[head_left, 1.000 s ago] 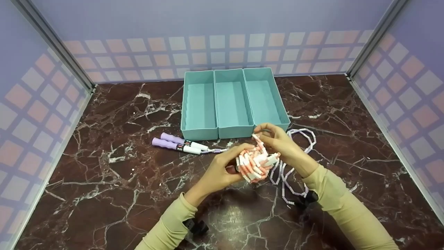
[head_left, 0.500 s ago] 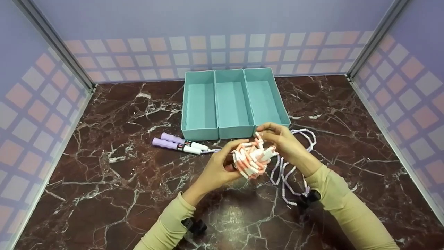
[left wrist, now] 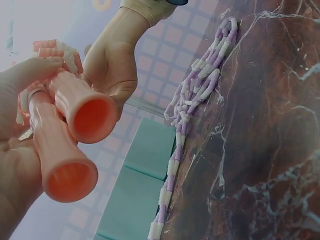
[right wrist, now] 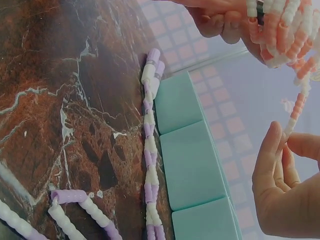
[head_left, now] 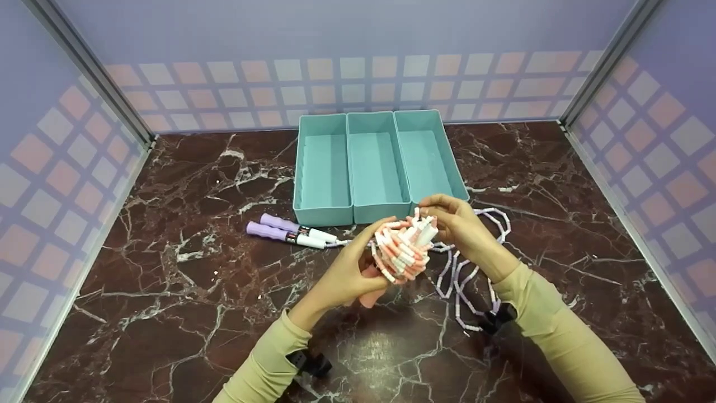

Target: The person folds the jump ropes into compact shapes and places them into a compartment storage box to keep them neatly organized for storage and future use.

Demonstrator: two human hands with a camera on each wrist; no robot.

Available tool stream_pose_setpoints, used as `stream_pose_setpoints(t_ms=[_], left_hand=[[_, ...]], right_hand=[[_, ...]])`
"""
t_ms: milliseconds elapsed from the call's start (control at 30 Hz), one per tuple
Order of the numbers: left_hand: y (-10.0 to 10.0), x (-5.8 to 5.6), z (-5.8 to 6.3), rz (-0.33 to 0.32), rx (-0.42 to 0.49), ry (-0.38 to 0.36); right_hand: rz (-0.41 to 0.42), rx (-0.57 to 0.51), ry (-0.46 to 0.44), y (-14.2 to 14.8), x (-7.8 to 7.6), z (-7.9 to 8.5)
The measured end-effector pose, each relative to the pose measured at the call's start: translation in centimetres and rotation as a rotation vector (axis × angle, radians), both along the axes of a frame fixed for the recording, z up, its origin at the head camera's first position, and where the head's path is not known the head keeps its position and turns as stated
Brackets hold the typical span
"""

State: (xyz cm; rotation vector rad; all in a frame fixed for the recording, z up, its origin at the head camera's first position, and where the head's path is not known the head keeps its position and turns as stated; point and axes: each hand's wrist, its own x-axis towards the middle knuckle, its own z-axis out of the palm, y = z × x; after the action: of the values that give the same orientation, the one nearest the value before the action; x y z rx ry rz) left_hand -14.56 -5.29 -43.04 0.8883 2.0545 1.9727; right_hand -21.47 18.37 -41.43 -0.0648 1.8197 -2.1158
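My left hand (head_left: 344, 274) grips a pink-and-white beaded jump rope (head_left: 400, 254) above the table, its cord wound in a bunch. In the left wrist view, its two pink handles (left wrist: 45, 132) stick out side by side from that hand, hollow ends towards the camera. My right hand (head_left: 467, 232) is just right of the bunch. Seen from the right wrist, its thumb and fingertips pinch a short strand of the beaded cord (right wrist: 296, 111) that leads off the bunch. Part of the left hand's grip is hidden by the coils.
Three teal bins (head_left: 377, 212) stand joined in a row at the back. A second jump rope lies before them, its purple-and-white handles (head_left: 279, 232) to the left and its beaded cord (head_left: 458, 296) looped to the right under my right arm. Patterned panels (head_left: 358, 73) enclose the marble-look table.
The bunch has shifted a little left and turned in my left hand, and a pink handle now shows beneath it. My right hand has moved slightly away from me with the strand.
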Motion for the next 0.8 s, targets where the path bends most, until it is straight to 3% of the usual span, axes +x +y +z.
stream_pose_setpoints(t_ms=[200,333,633,800], left_hand=[[-0.3,-0.5,0.0,0.034,0.087,-0.069],[-0.5,-0.8,0.0,0.067,0.123,-0.065],[-1.1,-1.8,0.2,0.162,0.174,-0.052],[-1.7,-2.6,0.3,0.247,0.142,-0.037]], right_hand=[[0.023,-0.017,0.014,0.1,-0.1,0.1],[0.025,-0.011,0.041,0.3,-0.2,0.0],[-0.044,0.267,0.229,1.2,-0.9,-0.2],[-0.115,0.376,0.346,1.7,-1.6,-0.6]])
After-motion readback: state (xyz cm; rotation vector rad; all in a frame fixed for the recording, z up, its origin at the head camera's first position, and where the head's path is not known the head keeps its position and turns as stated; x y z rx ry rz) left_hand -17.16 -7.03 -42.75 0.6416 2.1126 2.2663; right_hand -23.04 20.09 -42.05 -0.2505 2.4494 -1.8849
